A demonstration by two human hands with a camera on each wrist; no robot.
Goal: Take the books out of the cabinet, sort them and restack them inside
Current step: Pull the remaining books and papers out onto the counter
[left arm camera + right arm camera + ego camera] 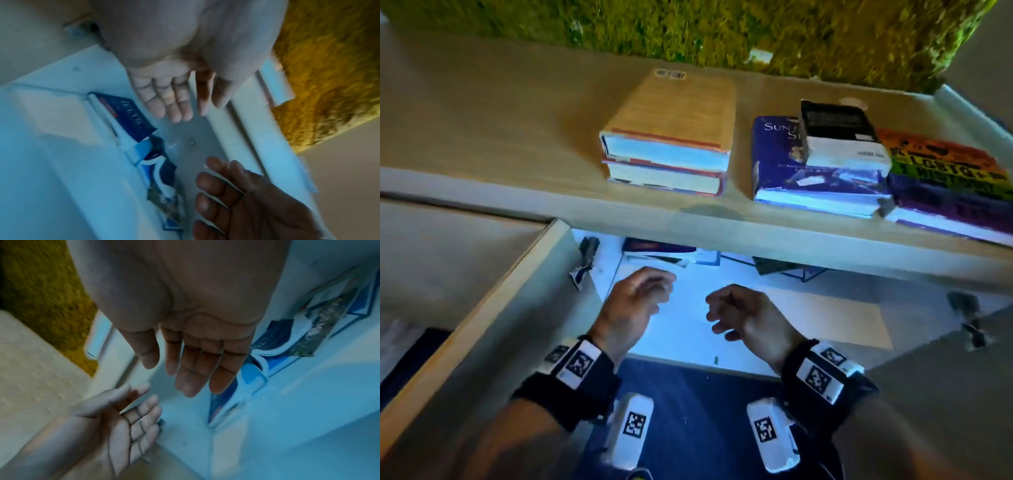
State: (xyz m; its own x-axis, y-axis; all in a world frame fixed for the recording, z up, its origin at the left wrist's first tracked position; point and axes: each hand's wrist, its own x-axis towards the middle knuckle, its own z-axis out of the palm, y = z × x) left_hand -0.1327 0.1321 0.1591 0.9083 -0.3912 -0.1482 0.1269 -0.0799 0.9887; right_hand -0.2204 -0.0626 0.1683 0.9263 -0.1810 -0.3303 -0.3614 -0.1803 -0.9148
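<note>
Both hands hover empty in front of the open cabinet, over its white floor (808, 308). My left hand (643, 291) (176, 104) has relaxed, nearly straight fingers; my right hand (722, 315) (191, 369) is likewise loose, palm toward the left one. Deep inside the cabinet lie several books (657, 248) (131, 116) (287, 344), a dark blue one on top, just beyond the left fingertips. On the cabinet top stand a stack of two thick tan books (671, 137), a blue book (811, 171) with a small black-and-white book (839, 133) on it, and a rainbow-covered book (948, 171).
The left cabinet door (465, 325) stands open at my left, with a hinge (585, 260) on its inner edge; a second hinge (965, 315) is at the right. A black wire rack (791, 270) sits inside at the back. Green moss wall (722, 31) behind; dark blue carpet (695, 411) below.
</note>
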